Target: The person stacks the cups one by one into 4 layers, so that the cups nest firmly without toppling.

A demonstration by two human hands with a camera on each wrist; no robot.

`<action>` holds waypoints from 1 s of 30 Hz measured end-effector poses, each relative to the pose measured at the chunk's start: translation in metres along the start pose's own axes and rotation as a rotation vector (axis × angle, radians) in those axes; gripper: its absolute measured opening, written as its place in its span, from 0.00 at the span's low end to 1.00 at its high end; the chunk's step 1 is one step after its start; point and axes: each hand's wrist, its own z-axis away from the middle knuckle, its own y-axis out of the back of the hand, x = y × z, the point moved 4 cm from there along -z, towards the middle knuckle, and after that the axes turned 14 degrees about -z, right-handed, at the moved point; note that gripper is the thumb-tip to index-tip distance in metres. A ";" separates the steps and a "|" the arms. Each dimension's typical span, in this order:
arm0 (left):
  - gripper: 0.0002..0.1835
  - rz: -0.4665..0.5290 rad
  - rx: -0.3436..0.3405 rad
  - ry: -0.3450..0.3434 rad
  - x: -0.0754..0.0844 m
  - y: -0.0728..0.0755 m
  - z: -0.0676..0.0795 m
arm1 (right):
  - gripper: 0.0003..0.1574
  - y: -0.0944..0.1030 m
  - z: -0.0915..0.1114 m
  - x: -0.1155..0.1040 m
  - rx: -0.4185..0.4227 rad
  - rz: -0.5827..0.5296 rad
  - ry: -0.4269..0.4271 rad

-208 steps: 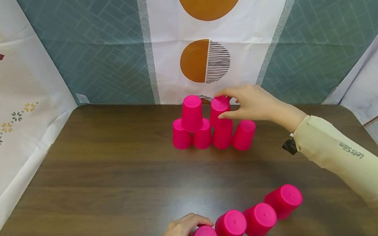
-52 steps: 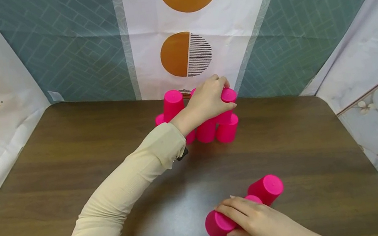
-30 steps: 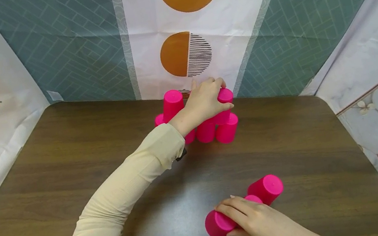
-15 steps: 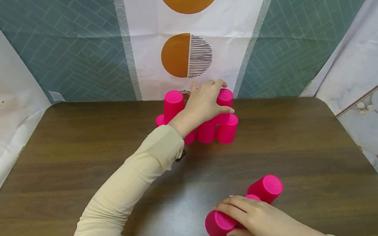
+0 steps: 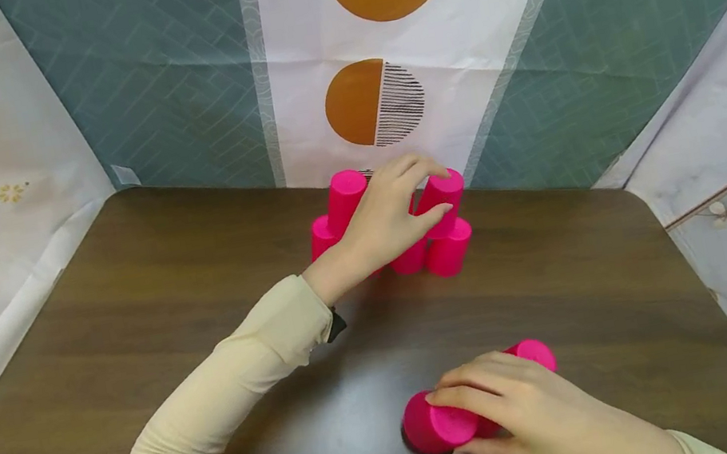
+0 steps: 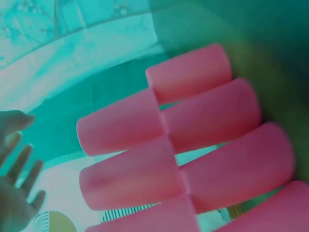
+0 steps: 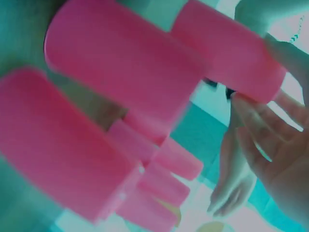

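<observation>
At the far side of the table, upside-down pink cups stand in two tiers, three upper cups on a lower row. My left hand (image 5: 379,216) is beside the right upper cup (image 5: 448,192); in the left wrist view its spread fingers (image 6: 24,174) are apart from the cups. That hand and forearm partly hide the middle upper cup and some lower cups in the head view. Nearer me, my right hand (image 5: 533,400) grips a pink cup (image 5: 431,424) by its sides, its fingers and thumb round it. This cup (image 7: 227,53) appears slightly raised.
Two more cups, one at the right (image 5: 533,353) and one mostly hidden behind my right hand, stand by the gripped cup. A patterned cloth wall (image 5: 179,89) rises close behind the tiers. The brown wooden table (image 5: 131,317) extends left of the cups.
Since the oldest frame, the upper tier has grown to three cups and the near row has gone from several to three. Just now my left fingers have let go and drawn back from the right upper cup.
</observation>
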 end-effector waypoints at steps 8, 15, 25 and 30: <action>0.12 0.293 -0.008 -0.111 0.012 0.004 0.056 | 0.26 0.054 -0.019 -0.009 0.031 -0.100 0.107; 0.26 0.406 -0.505 0.006 0.050 -0.033 0.111 | 0.29 0.105 -0.045 0.004 0.182 -0.361 0.046; 0.33 0.096 -0.573 0.012 0.096 -0.053 0.131 | 0.46 0.135 -0.065 0.059 0.296 -0.288 -0.291; 0.31 0.077 -0.531 -0.007 0.107 -0.055 0.134 | 0.42 0.144 -0.087 0.074 0.311 -0.259 -0.344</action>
